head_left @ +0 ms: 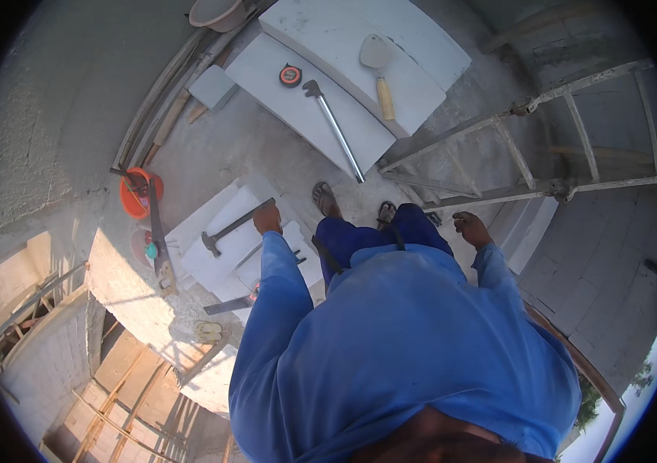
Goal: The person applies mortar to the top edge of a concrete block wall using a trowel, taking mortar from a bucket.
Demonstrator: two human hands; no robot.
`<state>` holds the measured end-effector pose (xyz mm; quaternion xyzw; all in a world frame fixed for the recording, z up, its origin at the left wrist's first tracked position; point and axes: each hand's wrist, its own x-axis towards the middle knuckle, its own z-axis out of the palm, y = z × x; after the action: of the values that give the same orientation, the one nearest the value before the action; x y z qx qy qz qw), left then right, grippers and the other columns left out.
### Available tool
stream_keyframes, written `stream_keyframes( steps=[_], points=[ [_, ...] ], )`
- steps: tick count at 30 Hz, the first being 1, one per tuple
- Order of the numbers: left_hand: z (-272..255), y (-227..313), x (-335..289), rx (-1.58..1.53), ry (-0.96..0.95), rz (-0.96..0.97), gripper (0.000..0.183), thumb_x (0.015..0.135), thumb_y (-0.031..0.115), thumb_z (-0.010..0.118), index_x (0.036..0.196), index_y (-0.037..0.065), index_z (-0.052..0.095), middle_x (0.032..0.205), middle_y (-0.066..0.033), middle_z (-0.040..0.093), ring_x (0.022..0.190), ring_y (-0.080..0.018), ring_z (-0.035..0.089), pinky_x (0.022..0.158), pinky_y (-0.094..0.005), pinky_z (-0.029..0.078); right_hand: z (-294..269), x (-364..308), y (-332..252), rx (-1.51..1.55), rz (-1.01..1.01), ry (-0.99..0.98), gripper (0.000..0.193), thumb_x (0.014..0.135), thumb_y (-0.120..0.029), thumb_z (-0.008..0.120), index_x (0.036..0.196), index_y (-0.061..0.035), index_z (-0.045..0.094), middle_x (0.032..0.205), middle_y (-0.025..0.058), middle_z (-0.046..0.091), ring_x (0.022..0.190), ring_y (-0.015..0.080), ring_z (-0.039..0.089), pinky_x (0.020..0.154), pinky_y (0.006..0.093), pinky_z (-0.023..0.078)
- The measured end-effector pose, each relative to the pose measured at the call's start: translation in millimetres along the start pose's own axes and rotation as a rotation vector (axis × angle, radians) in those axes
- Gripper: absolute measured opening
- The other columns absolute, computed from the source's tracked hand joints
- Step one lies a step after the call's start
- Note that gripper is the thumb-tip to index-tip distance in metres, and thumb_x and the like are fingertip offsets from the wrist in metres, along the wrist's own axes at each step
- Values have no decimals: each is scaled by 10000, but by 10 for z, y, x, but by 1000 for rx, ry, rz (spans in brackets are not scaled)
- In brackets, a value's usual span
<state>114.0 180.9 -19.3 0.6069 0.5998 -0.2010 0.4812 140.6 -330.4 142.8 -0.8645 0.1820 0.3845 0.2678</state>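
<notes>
A dusty worksite with a bare concrete floor [217, 147] and rough grey walls, sunlight falling at the lower left. A person in a blue shirt, seen from above, has the left hand [267, 219] closed around the end of a hammer [232, 225], fingers clamped on its handle. The hammer's head points away to the left, over pale slabs [193, 270] — whether it touches them, I cannot tell. The right hand [470, 229] hangs out beside a ladder [515, 154], fingers loosely curled with nothing visible in them; whether the tips meet, I cannot tell. Farther off, a trowel [376, 54], a tape measure [290, 75] and a wrench [335, 123] lie on white blocks [255, 69]. To handle the hammer well, I'd judge, calls for a firm grip, a loose wrist and a swing clear of the handsaw [158, 231] — light taps should spare the slabs' edges.
</notes>
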Motion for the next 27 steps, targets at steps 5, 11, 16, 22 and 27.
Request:
stream_keyframes(
  steps=[5, 11, 16, 22, 27],
  points=[
    [1269, 874, -216, 199, -300, 537, 376, 765, 263, 574, 972, -47, 628, 753, -205, 656, 729, -309, 651, 674, -392, 479, 233, 297, -557, 84, -190, 55, 386, 815, -239, 526, 1098, 8, 612, 1091, 207, 604, 955, 306, 605, 837, 376, 468],
    [2611, 2363, -669, 340, -237, 953, 834, 715, 314, 694, 1281, -145, 288, 1106, -369, 514, 1021, -418, 569, 864, -434, 481, 290, 57, -308, 206, -47, 17, 429, 817, -310, 512, 1124, -27, 612, 1150, 198, 592, 1095, 352, 540, 953, 418, 398],
    [3337, 2636, -462, 611, -55, 895, 765, 698, 277, 720, 1212, -23, 239, 1120, -292, 508, 952, -421, 595, 860, -487, 498, 600, -675, 1201, 311, 254, 326, 350, 810, -289, 502, 1054, -84, 647, 1121, 113, 622, 1053, 315, 562, 924, 424, 428],
    [3054, 2842, -107, 5, -337, 630, 338, 722, 124, 640, 1003, 6, 492, 779, -124, 557, 612, -244, 536, 536, -370, 441, 840, -1786, 1616, 613, 518, 548, 296, 797, -216, 546, 1034, -84, 667, 1108, 114, 632, 1019, 314, 587, 884, 404, 463],
    [2163, 2678, -2078, -307, -408, 861, 265, 726, 129, 635, 938, 4, 537, 683, -66, 513, 511, -185, 506, 460, -318, 416, 532, -2804, 1365, 913, 536, 1248, 332, 797, -161, 584, 1101, -33, 618, 998, 121, 607, 919, 216, 585, 818, 319, 459]
  ],
)
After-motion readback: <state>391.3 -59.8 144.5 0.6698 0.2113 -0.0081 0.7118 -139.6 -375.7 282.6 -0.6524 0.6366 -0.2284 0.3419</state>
